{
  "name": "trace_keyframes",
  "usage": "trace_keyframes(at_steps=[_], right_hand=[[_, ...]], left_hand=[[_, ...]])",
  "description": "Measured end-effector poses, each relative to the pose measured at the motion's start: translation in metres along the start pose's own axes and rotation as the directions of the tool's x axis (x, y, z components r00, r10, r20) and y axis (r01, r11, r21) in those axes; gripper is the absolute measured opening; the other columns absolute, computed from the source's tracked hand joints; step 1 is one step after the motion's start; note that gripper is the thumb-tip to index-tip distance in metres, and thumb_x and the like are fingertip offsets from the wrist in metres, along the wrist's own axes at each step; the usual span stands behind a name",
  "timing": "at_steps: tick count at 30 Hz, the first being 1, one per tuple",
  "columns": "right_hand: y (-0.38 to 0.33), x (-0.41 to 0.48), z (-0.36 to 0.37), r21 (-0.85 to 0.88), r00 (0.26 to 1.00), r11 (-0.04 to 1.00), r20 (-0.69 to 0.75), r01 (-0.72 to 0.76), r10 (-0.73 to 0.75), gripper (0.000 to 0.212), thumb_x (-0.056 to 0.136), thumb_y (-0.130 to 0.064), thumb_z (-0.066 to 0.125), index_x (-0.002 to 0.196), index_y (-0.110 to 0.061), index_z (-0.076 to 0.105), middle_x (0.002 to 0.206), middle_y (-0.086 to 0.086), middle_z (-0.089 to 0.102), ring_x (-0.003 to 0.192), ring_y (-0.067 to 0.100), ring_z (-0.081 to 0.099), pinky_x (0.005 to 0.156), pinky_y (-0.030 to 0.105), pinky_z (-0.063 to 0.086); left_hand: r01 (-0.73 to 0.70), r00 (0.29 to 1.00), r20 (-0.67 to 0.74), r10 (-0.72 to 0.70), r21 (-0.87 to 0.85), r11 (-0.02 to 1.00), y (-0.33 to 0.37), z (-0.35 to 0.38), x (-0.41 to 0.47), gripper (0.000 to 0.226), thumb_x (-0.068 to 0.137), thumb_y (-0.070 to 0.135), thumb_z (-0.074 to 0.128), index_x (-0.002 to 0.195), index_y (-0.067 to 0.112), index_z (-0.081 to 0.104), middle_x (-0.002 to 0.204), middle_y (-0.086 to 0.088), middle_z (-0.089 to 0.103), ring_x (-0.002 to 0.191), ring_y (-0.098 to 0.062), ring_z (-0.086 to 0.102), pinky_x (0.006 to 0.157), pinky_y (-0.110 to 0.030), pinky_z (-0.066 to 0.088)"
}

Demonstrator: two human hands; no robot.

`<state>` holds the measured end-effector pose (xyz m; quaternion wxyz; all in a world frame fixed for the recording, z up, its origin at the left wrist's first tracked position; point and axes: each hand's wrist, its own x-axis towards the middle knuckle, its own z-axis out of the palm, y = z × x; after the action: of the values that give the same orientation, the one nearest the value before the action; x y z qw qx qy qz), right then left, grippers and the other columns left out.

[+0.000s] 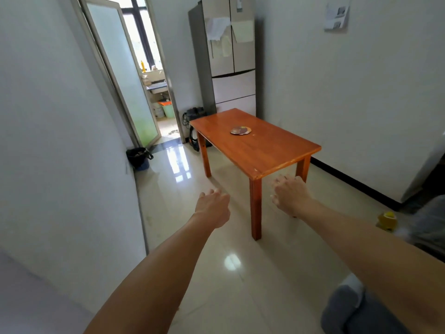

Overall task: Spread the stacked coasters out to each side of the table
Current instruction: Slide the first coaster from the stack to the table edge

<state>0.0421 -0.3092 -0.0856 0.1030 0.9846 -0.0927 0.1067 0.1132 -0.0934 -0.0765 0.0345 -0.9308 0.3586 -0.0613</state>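
A small stack of round coasters [240, 130] lies near the middle of an orange-brown wooden table [277, 150] standing ahead of me. Both my arms reach forward over the floor, short of the table. My left hand [213, 207] hovers to the left of the table's near leg, fingers loosely apart and holding nothing. My right hand [290, 195] hangs just below the table's near corner, fingers curled loosely and holding nothing. Neither hand touches the table or the coasters.
A tall fridge [231, 56] stands behind the table against the white wall. A doorway with a glass door [125, 75] opens at the left. A dark bin [138, 157] sits by the left wall. A yellow object [387, 219] lies on the tiled floor at the right.
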Motion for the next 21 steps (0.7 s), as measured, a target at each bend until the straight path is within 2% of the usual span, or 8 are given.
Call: trace_keyframes(at_steps=[10,15,21], right_hand=[[0.059,0.118,0.052,0.039,0.996,0.996,0.039,0.074,-0.076,0.036,0.087,-0.037,0.055,0.116,-0.015,0.057,0.108,0.007,0.063,0.099,0.026,0.06,0.078,0.038,0.05],[0.092,0.176,0.083,0.026,0.997,0.998,0.056,0.05,-0.051,0.033,0.089,-0.037,0.052,0.116,-0.016,0.056,0.11,0.007,0.061,0.101,0.026,0.057,0.083,0.041,0.048],[0.132,0.265,0.127,0.0,0.996,1.0,0.089,-0.016,0.016,0.029,0.088,-0.037,0.052,0.111,-0.018,0.055,0.108,0.006,0.059,0.1,0.025,0.056,0.081,0.041,0.045]], left_hand=[[0.046,0.998,0.039,-0.044,-0.036,0.998,-0.01,0.024,0.125,0.024,0.092,0.021,0.049,0.111,0.01,0.056,0.113,-0.01,0.055,0.104,-0.027,0.053,0.089,-0.04,0.041],[0.023,0.998,0.059,-0.019,-0.064,0.998,-0.019,0.045,0.204,0.024,0.092,0.023,0.048,0.112,0.011,0.055,0.112,-0.01,0.055,0.104,-0.027,0.053,0.091,-0.041,0.041],[-0.041,0.997,0.056,0.049,-0.133,0.99,-0.035,0.073,0.318,0.024,0.092,0.025,0.049,0.113,0.014,0.055,0.114,-0.008,0.056,0.106,-0.026,0.053,0.095,-0.043,0.043]])
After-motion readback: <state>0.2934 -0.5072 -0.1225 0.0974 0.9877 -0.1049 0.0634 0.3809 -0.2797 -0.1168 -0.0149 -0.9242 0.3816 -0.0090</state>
